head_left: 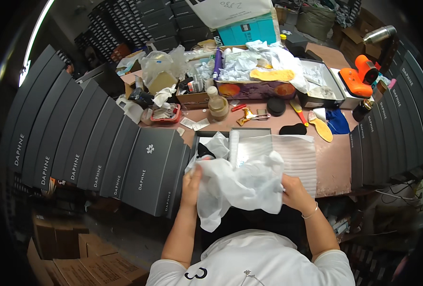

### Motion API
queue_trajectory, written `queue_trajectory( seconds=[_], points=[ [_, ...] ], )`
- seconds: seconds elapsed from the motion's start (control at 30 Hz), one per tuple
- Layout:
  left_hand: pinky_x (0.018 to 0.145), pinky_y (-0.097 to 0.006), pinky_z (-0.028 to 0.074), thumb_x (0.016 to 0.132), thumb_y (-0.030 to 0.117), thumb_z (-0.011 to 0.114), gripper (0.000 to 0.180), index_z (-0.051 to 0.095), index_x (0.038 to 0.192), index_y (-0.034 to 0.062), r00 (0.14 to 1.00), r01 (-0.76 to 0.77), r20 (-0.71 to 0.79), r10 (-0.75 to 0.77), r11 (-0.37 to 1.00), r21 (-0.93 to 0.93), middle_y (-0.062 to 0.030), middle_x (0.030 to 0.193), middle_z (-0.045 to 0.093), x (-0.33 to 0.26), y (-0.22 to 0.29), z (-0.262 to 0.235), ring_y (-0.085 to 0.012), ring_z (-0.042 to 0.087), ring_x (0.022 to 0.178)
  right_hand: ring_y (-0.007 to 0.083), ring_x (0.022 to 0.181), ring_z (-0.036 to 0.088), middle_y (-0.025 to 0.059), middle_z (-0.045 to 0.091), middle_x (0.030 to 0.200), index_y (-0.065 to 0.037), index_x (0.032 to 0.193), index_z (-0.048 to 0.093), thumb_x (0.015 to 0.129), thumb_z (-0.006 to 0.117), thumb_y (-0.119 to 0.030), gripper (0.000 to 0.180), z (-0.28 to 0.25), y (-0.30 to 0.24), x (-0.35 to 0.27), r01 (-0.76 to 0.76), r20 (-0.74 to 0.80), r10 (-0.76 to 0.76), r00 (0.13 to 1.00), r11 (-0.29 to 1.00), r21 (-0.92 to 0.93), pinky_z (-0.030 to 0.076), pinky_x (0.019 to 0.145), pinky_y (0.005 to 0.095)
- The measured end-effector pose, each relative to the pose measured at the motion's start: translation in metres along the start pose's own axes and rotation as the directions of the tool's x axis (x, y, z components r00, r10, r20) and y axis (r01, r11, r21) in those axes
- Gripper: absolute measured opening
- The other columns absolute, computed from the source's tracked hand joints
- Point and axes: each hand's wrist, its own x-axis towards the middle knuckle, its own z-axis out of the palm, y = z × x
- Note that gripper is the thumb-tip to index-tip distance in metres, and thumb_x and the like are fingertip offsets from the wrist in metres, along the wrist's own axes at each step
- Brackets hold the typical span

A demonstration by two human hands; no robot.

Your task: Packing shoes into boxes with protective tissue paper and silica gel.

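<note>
A crumpled sheet of white tissue paper [240, 186] is stretched between my two hands, in front of my chest. My left hand [191, 187] grips its left edge, the thumb up and the fingers partly hidden behind the paper. My right hand [297, 193] pinches the right edge. Behind the sheet lies an open grey shoe box [257, 131]; the paper covers much of it. Inside are more white paper [217, 143] and something black [204, 151], perhaps part of a shoe. A ribbed white foam sheet [299, 155] lies flat at the box's right side.
Dark grey shoe boxes [154, 167] stand in a row at left, and more [397, 119] at right. Across the back are a carton of crumpled paper [264, 88], a glue bottle [217, 105], a red-yellow brush [299, 113], yellow insoles [321, 127] and an orange tool [361, 78].
</note>
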Motion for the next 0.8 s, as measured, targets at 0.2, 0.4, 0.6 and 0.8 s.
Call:
queue_trajectory(
  seconds=[0.2, 0.4, 0.6, 0.8],
  points=[
    [0.082, -0.031, 0.050, 0.099, 0.036, 0.048, 0.039, 0.059, 0.110, 0.0000, 0.955, 0.028, -0.294, -0.028, 1.000, -0.004, -0.0090, 0.106, 0.062, 0.007, -0.017, -0.009, -0.0175, 0.060, 0.096, 0.0370, 0.090, 0.064, 0.0199, 0.065, 0.102, -0.001, 0.117, 0.057, 0.074, 0.066, -0.001, 0.044, -0.006, 0.018, -0.020, -0.041, -0.028, 0.041, 0.999, 0.999, -0.018, 0.052, 0.075, 0.0369],
    [0.098, -0.043, 0.046, 0.102, 0.039, 0.037, 0.044, 0.052, 0.116, -0.0001, 0.770, -0.513, -0.466, 0.436, 0.857, -0.045, -0.0162, 0.119, 0.056, -0.027, 0.033, 0.018, -0.0278, 0.055, 0.113, 0.0174, 0.075, 0.068, 0.0106, 0.066, 0.096, 0.003, 0.115, 0.054, 0.091, 0.061, -0.013, 0.029, 0.001, 0.065, -0.023, -0.409, -0.168, 0.651, 0.740, 0.634, 0.656, 0.055, 0.064, 0.0281],
    [0.108, -0.058, 0.025, 0.092, 0.024, 0.058, 0.022, 0.061, 0.101, 0.0043, 0.677, -0.713, 0.451, 0.582, 0.367, 0.597, -0.0174, 0.117, 0.059, 0.005, -0.028, 0.071, -0.0358, 0.050, 0.120, 0.0170, 0.064, 0.067, 0.0085, 0.066, 0.094, 0.001, 0.115, 0.053, 0.096, 0.056, -0.023, 0.030, -0.025, 0.060, 0.001, -0.232, -0.365, 0.626, 0.689, 0.668, 0.708, 0.055, 0.057, 0.0259],
    [0.089, -0.034, 0.046, 0.095, 0.038, 0.052, 0.049, 0.059, 0.119, -0.0040, 0.973, -0.208, 0.188, 0.137, 0.874, 0.439, -0.0131, 0.099, 0.066, 0.046, -0.059, 0.047, -0.0213, 0.061, 0.100, 0.0116, 0.067, 0.064, 0.0058, 0.063, 0.090, 0.003, 0.123, 0.051, 0.090, 0.063, -0.012, 0.039, -0.086, 0.014, -0.010, -0.248, -0.222, 0.394, 0.892, 0.837, 0.488, 0.054, 0.061, 0.0231]
  ],
)
